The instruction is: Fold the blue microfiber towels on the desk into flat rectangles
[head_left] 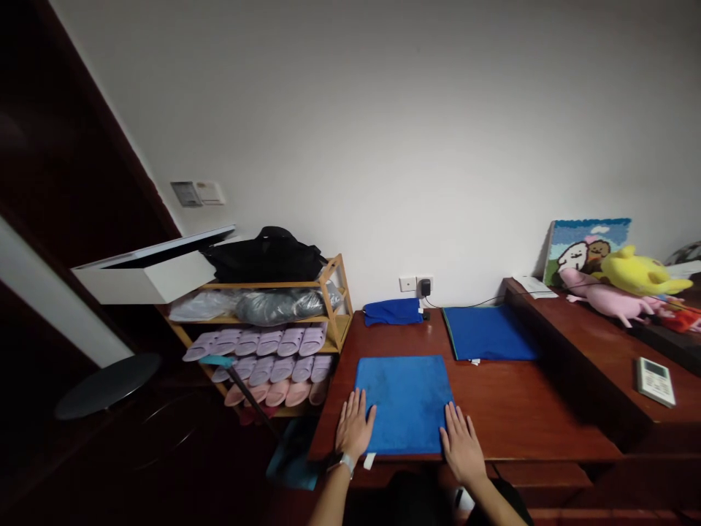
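A light blue cloth (406,402) lies flat and spread on the reddish-brown wooden table (520,409), its white tag hanging at the near left corner. My left hand (355,425) rests flat on its left edge, fingers apart, with a watch on the wrist. At the cloth's right edge my right hand (461,442) lies palm down with spread fingers. Neither hand grips anything. Behind, by the wall, is a folded dark blue cloth (393,312). Another dark blue cloth (490,333) lies flat at the back right of the table.
Left of the table stands a wooden rack (334,321) with slippers, a black bag (266,256) and a white box (153,277). A charger (424,288) sits in the wall socket, its cable running right. The raised right ledge holds plush toys (607,296) and a remote (656,381).
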`<move>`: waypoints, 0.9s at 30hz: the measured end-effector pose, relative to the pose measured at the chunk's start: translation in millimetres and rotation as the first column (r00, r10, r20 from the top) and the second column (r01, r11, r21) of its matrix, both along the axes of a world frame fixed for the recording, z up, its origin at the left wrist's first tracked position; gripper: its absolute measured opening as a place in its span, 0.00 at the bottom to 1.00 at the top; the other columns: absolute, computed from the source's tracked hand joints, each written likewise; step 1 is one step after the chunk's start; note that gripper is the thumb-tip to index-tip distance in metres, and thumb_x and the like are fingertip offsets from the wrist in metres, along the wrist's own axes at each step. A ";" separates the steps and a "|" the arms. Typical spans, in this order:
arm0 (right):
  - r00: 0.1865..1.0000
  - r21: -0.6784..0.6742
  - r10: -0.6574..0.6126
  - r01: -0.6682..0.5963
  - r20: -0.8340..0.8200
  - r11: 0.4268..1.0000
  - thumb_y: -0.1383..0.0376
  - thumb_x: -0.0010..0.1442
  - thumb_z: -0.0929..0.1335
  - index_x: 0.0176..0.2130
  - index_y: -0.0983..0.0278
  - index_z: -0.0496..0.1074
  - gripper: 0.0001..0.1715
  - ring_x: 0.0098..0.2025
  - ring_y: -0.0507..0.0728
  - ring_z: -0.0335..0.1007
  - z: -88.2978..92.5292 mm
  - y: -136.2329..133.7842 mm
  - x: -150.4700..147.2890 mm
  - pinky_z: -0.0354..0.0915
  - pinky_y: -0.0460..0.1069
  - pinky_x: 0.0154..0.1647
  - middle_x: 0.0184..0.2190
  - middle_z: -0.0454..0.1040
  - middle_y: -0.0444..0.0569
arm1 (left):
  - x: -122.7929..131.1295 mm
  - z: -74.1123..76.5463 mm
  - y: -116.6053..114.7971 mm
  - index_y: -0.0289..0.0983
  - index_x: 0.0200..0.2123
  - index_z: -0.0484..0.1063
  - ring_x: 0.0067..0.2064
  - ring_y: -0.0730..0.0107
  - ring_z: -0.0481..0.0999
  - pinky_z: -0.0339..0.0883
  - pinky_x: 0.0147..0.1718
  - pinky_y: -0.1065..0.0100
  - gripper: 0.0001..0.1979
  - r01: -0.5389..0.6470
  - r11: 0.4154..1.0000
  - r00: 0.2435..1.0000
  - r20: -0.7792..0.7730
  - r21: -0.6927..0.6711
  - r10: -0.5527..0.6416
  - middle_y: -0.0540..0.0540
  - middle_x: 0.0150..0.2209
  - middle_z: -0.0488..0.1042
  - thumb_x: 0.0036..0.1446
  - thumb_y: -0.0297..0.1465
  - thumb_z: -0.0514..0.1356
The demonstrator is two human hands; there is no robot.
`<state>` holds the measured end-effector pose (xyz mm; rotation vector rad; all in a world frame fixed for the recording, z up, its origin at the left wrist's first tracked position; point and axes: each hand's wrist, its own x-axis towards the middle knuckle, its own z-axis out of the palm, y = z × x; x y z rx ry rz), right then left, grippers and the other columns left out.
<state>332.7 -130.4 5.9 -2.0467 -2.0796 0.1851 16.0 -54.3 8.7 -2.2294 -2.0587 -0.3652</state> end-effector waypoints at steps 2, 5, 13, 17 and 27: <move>1.000 0.023 -0.001 0.001 -0.022 1.000 0.52 0.72 0.50 0.73 0.65 0.52 0.38 0.76 0.62 0.40 -0.6 -3.0 -0.8 0.42 0.62 0.75 0.74 0.45 0.48 | 0.5 -1.4 1.1 0.34 0.72 0.54 0.74 0.54 0.51 0.48 0.71 0.49 0.35 -0.004 1.000 1.000 -0.004 -0.008 0.004 0.39 0.73 0.54 0.72 0.48 0.40; 0.998 0.032 -0.029 0.031 -0.058 0.999 0.52 0.71 0.52 0.72 0.65 0.53 0.38 0.76 0.62 0.41 3.9 -1.8 -3.3 0.42 0.62 0.75 0.74 0.47 0.48 | 1.1 -0.8 3.3 0.33 0.72 0.53 0.74 0.55 0.51 0.48 0.71 0.49 0.35 -0.015 0.999 1.000 -0.021 -0.038 0.014 0.38 0.73 0.52 0.71 0.48 0.40; 0.992 0.012 -0.040 0.042 -0.122 0.999 0.53 0.71 0.52 0.73 0.64 0.51 0.37 0.76 0.61 0.39 10.8 1.5 -6.5 0.40 0.61 0.76 0.74 0.45 0.47 | 2.0 14.1 7.8 0.31 0.72 0.55 0.74 0.53 0.50 0.46 0.71 0.48 0.35 -0.013 0.997 0.995 -0.103 -0.082 0.005 0.36 0.73 0.51 0.70 0.47 0.44; 0.987 0.011 -0.038 0.040 -0.158 0.999 0.54 0.71 0.52 0.73 0.63 0.51 0.37 0.76 0.61 0.38 12.0 2.8 -6.5 0.40 0.62 0.76 0.74 0.45 0.45 | 49.5 16.3 -1.6 0.36 0.72 0.56 0.74 0.54 0.53 0.50 0.70 0.49 0.32 0.182 0.983 0.981 -0.073 0.025 -0.180 0.39 0.73 0.53 0.72 0.46 0.43; 0.983 -0.025 -0.040 0.036 -0.177 0.999 0.54 0.71 0.51 0.73 0.63 0.50 0.36 0.76 0.61 0.37 13.0 5.7 -7.2 0.39 0.63 0.76 0.74 0.42 0.45 | 67.9 28.3 -18.2 0.53 0.72 0.50 0.74 0.59 0.49 0.48 0.71 0.46 0.28 0.288 0.940 0.956 -0.004 -0.182 -0.294 0.51 0.75 0.49 0.73 0.48 0.42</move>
